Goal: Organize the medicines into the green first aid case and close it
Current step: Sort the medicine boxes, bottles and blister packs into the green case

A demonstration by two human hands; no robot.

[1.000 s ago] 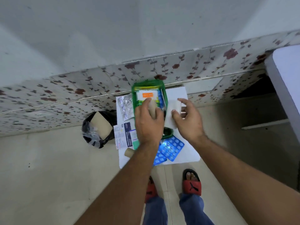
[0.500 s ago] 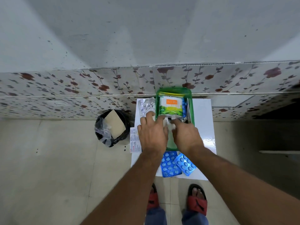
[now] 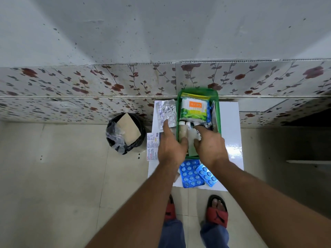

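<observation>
The open green first aid case [image 3: 217, 111] stands on a small white table [image 3: 231, 136] against the tiled wall. A cotton swab pack [image 3: 194, 109] fills its far half. A beige bandage roll [image 3: 183, 131] and a white gauze roll [image 3: 191, 136] lie side by side in its near half. My left hand [image 3: 171, 147] has its fingers spread, the thumb touching the beige roll's near end and the index finger on a silver blister strip [image 3: 166, 112]. My right hand [image 3: 210, 146] pinches the white gauze roll between thumb and index finger. Two blue blister packs [image 3: 191, 174] lie near the table's front edge.
A printed leaflet or box [image 3: 152, 146] lies at the table's left edge, partly under my left hand. A black-lined waste bin [image 3: 125, 133] with cardboard in it stands on the floor to the left. My feet in red sandals are right below the table.
Both rolls have gone down into the case's near half. My left hand has opened, its index finger now reaching to the silver strip. The camera has shifted, so the table sits further right.
</observation>
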